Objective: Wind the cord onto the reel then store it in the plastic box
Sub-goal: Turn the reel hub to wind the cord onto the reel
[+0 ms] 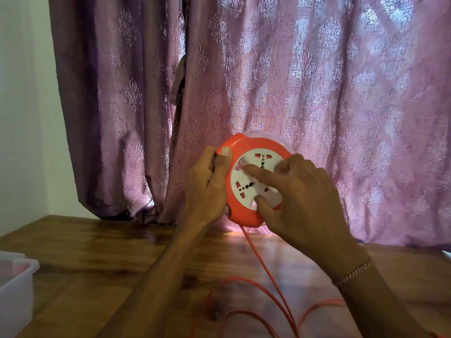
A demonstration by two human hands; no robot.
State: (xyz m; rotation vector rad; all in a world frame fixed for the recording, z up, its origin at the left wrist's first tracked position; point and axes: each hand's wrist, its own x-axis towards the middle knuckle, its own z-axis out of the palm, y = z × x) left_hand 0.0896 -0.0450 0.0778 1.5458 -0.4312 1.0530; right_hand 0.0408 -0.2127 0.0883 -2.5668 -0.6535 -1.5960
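Our left hand [210, 184] grips the orange reel [253, 181] by its left rim, thumb over the front edge and fingers curled behind, holding it upright in the air above the far edge of the table [97, 242], in front of the purple curtain [317, 93]. Our right hand [302, 198] lies on the white socket face [253, 181], forefinger stretched across the middle and thumb pressed near its lower edge, the other fingers bent; we judge it is placed to turn that face, though it clasps nothing. From the bottom of the reel the orange cord [266, 272] drops straight toward us and lies in loose loops on the near part of the table, so a good deal is not yet wound. What matters for the winding is that the reel faces us flat-on, its turning axis pointing at us, with the cord feeding from below. A clear plastic box [17, 284] waits at the table's left edge, nearer our left hand
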